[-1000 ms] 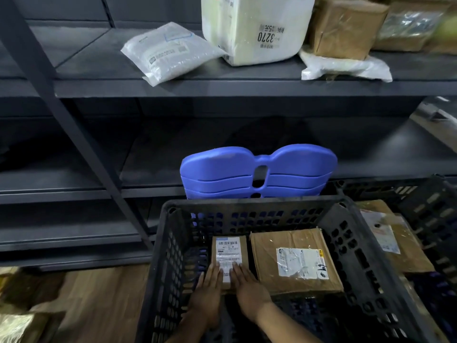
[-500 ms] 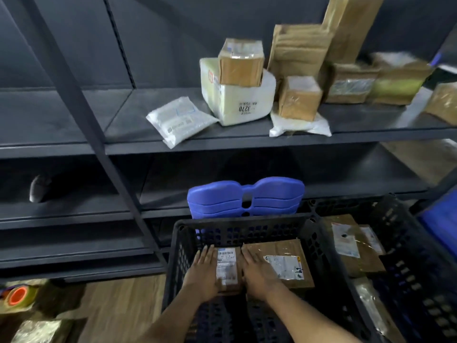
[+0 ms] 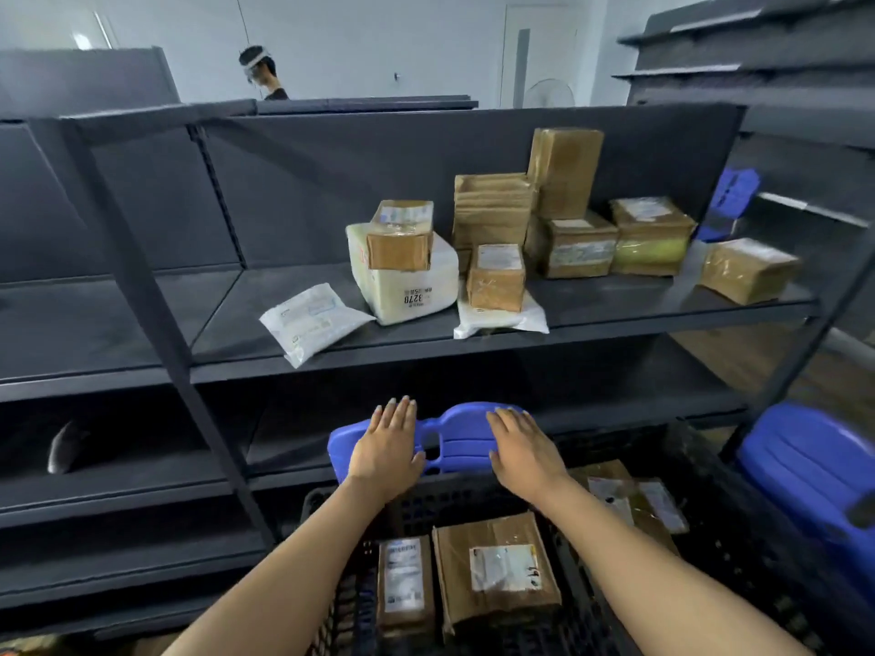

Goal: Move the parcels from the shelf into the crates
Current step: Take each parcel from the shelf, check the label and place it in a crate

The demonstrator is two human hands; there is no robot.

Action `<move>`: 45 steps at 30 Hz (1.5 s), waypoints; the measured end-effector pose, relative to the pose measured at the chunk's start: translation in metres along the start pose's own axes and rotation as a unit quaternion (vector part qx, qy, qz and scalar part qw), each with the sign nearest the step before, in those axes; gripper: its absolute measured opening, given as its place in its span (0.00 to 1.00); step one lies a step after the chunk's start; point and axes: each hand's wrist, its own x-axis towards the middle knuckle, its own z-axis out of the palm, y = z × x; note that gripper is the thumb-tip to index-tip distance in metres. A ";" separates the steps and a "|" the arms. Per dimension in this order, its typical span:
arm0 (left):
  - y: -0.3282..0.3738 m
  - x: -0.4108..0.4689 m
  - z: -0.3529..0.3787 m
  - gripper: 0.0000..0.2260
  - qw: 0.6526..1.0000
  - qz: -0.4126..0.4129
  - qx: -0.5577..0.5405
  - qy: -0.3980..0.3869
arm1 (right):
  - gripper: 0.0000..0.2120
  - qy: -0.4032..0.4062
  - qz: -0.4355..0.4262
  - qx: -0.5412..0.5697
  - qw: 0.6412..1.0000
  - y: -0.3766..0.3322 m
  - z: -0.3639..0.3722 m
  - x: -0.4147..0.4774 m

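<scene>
In the near black crate (image 3: pixel 454 506), 2 parcels lie flat with labels up: a narrow cardboard parcel (image 3: pixel 405 580) and a wider cardboard parcel (image 3: pixel 497 570), set side by side, likely so the floor fills evenly. Just right, a second crate (image 3: pixel 738 537) holds more labelled parcels (image 3: pixel 629 499).

Above the near crate's far wall, the left hand (image 3: pixel 386 447) and right hand (image 3: pixel 523 449) hold nothing. Their fingers are straight and their palms face down over a blue plastic stool (image 3: pixel 454 442). I cannot tell whether they touch it. I judge both are free for the next pick.

Beyond, on the shelf (image 3: pixel 615 295), a white mailer bag (image 3: pixel 312 324) lies at the front edge, easiest to reach. A white box marked 3270 (image 3: pixel 407 281) carries 1 small carton (image 3: pixel 400 236), and further cartons are stacked to the right.
</scene>
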 end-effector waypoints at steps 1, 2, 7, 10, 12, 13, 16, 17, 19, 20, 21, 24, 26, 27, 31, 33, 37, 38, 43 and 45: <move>0.009 0.009 -0.007 0.33 1.000 0.001 0.005 0.016 | 0.28 0.014 0.001 0.004 1.000 0.012 -0.009 0.005; 0.018 0.017 -0.014 0.33 0.999 0.000 0.008 0.032 | 0.28 0.024 0.003 0.009 1.000 0.024 -0.018 0.009; 0.063 0.063 -0.040 0.33 0.996 -0.016 0.002 0.086 | 0.29 0.055 -0.020 0.024 0.998 0.083 -0.057 0.033; 0.089 0.091 -0.051 0.33 0.994 -0.037 -0.010 0.107 | 0.29 0.077 -0.053 0.025 0.995 0.113 -0.075 0.051; 0.102 0.108 -0.060 0.33 0.991 -0.051 -0.007 0.122 | 0.28 0.094 -0.076 0.029 0.992 0.128 -0.087 0.066; 0.107 0.115 -0.063 0.33 0.989 -0.059 -0.008 0.134 | 0.27 0.101 -0.087 0.032 0.991 0.134 -0.094 0.074; 0.115 0.135 -0.078 0.33 0.986 -0.074 -0.009 0.150 | 0.28 0.108 -0.108 0.037 0.988 0.142 -0.108 0.098; 0.114 0.141 -0.083 0.33 0.985 -0.079 -0.007 0.152 | 0.29 0.105 -0.109 0.043 0.987 0.143 -0.111 0.106; 0.110 0.156 -0.093 0.32 0.985 -0.090 -0.015 0.150 | 0.29 0.094 -0.105 0.065 0.988 0.144 -0.116 0.124; 0.108 0.163 -0.098 0.32 0.984 -0.097 -0.026 0.147 | 0.29 0.087 -0.098 0.082 0.988 0.143 -0.117 0.133; 0.105 0.171 -0.102 0.32 0.983 -0.104 -0.041 0.147 | 0.29 0.080 -0.088 0.104 0.987 0.143 -0.118 0.142; 0.096 0.193 -0.113 0.30 0.978 -0.119 -0.076 0.153 | 0.29 0.062 -0.049 0.167 0.983 0.140 -0.119 0.172; 0.091 0.208 -0.118 0.29 0.977 -0.123 -0.086 0.152 | 0.29 0.050 -0.028 0.184 0.981 0.140 -0.118 0.190; 0.088 0.217 -0.120 0.28 0.977 -0.122 -0.089 0.152 | 0.28 0.043 -0.021 0.188 0.981 0.141 -0.117 0.199; 0.081 0.248 -0.125 0.27 0.976 -0.131 -0.118 0.130 | 0.26 0.059 0.005 0.220 0.974 0.146 -0.115 0.225; 0.078 0.261 -0.125 0.25 0.977 -0.133 -0.137 0.099 | 0.25 0.060 0.031 0.251 0.966 0.148 -0.113 0.235; 0.079 0.284 -0.125 0.23 0.972 -0.115 -0.186 0.088 | 0.24 0.003 0.070 0.306 0.949 0.150 -0.108 0.251; 0.081 0.289 -0.125 0.24 0.971 -0.112 -0.192 0.093 | 0.25 -0.012 0.074 0.320 0.944 0.150 -0.105 0.253; 0.085 0.302 -0.121 0.22 0.954 -0.166 -0.246 0.048 | 0.26 -0.039 0.105 0.385 0.916 0.149 -0.097 0.256; 0.082 0.302 -0.120 0.18 0.929 -0.208 -0.303 0.032 | 0.25 -0.036 0.102 0.410 0.906 0.149 -0.097 0.254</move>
